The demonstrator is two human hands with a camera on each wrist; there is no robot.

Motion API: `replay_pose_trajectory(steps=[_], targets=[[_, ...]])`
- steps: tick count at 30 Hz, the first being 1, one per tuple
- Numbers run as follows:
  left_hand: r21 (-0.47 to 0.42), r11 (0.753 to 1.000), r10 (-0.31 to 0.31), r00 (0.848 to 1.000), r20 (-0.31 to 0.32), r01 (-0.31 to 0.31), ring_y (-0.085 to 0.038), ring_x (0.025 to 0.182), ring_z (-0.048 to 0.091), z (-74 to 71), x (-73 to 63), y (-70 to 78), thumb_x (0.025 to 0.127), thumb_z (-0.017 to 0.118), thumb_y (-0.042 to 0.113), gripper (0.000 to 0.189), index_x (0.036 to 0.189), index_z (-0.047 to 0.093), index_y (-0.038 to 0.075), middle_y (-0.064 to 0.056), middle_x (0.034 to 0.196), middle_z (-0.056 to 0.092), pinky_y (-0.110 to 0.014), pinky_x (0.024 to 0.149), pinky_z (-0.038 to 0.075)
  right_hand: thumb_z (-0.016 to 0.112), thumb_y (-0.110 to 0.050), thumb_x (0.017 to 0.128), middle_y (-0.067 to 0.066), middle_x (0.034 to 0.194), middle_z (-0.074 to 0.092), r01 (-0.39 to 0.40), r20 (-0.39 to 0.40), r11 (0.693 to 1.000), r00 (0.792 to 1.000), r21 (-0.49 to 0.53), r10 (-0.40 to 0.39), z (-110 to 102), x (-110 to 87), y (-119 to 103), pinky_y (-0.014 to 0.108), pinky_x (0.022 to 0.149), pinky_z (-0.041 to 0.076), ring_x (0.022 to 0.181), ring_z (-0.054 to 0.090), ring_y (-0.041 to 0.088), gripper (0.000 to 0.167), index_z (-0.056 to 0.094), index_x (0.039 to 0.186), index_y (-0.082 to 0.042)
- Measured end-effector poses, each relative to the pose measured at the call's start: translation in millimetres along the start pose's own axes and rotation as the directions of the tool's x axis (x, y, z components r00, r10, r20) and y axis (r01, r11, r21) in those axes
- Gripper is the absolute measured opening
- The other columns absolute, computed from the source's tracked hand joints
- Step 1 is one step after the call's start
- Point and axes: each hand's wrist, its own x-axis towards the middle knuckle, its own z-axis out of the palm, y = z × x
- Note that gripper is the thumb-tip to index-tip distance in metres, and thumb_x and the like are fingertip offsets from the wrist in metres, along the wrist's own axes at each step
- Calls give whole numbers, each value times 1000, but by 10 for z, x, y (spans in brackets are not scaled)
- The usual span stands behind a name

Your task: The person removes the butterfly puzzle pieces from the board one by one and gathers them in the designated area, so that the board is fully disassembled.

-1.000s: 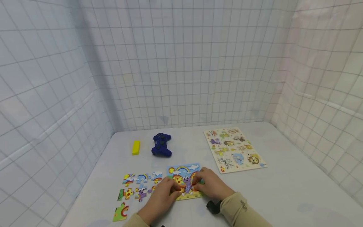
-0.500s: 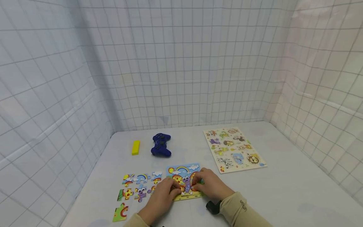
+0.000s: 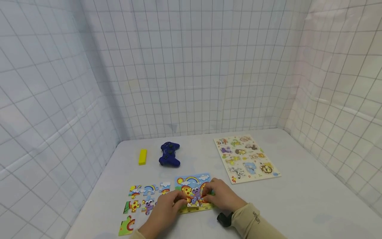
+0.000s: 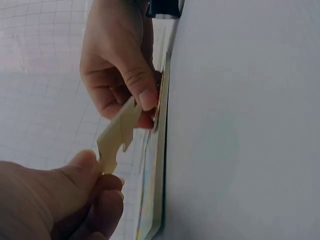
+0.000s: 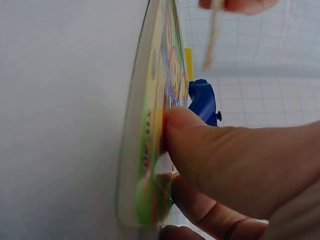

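In the head view a butterfly jigsaw board (image 3: 206,208) lies near the table's front, between both hands. My left hand (image 3: 167,207) pinches a jigsaw piece (image 4: 118,135) between thumb and fingers; it is tilted up, its pale back and notched edge showing in the left wrist view. At the board's right side my right hand (image 3: 219,194) has thumb and curled fingers on a red wing piece (image 5: 164,117), low against the board. Left of the board lie several loose jigsaw pieces (image 3: 148,204), a few partly hidden behind my left hand.
Behind the board are a blue game controller (image 3: 169,154) and a yellow block (image 3: 143,156). An animal puzzle board (image 3: 246,158) lies at the back right. Grid-patterned white cloth walls (image 3: 191,83) rise along the back and both sides of the table.
My left hand has drawn a little left and toward me, and the piece in it has tilted up from the board. The right hand stays at the board's right side.
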Motion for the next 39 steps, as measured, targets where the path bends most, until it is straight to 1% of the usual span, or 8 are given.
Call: replay_pose_trajectory(steps=[8,11,14,18,23,27,33,39], targets=[[0,995,-100,995,9,100,4,76,59,-313,-413,-100,95,75,25,7,97,72,19,17,87,70,-23,66,50,79,-27,92,-11,92,57,-9,-1,1000,1000,5,9,6,-10,-12,31,78,45,86,51,8,8,71,90,-26],[70,986,-150,988,-42,152,6,74,58,-427,-586,-218,92,77,22,5,94,72,21,19,83,68,-22,66,49,78,-25,92,-11,92,57,-11,-1,1000,1000,15,11,1,-12,-27,31,78,45,86,52,8,7,71,91,-26],[130,966,-210,971,-110,224,7,71,55,-537,-742,-329,89,79,18,9,92,72,22,20,80,67,-22,66,49,78,-24,93,-11,93,58,-10,1,1000,1000,20,10,3,-11,-35,32,78,46,86,53,9,7,72,91,-25],[141,951,-250,952,-175,276,7,71,56,-670,-885,-437,87,81,14,14,91,72,24,20,78,66,-22,67,49,78,-25,93,-10,93,58,-23,5,1000,1000,11,23,6,-9,-29,32,79,46,87,53,9,7,71,91,-27],[169,941,-266,951,-160,292,5,77,56,-753,-932,-491,88,80,17,14,91,72,27,21,80,63,-25,72,50,77,-24,93,-11,94,58,-32,-1,999,999,-3,32,5,-15,-20,33,80,46,88,53,9,8,71,90,-28],[214,931,-273,953,-129,295,1,80,55,-767,-889,-482,90,79,21,9,92,73,27,20,82,63,-30,76,51,78,-23,93,-11,93,59,-20,-7,1000,1000,-7,20,-5,-21,-8,32,79,46,88,53,9,8,72,91,-28],[253,912,-305,946,-106,323,-4,80,53,-764,-866,-475,90,79,24,6,91,73,25,16,81,63,-33,76,50,78,-22,93,-11,93,60,11,-6,1000,1000,-1,-11,-4,-11,-12,32,77,47,88,54,10,5,73,93,-25],[277,913,-289,954,-84,301,-2,79,51,-770,-870,-532,89,79,23,9,89,72,28,19,81,62,-31,76,50,78,-22,93,-10,93,60,13,-8,1000,1000,0,-13,-5,-14,-19,32,78,47,89,53,11,5,73,93,-24]])
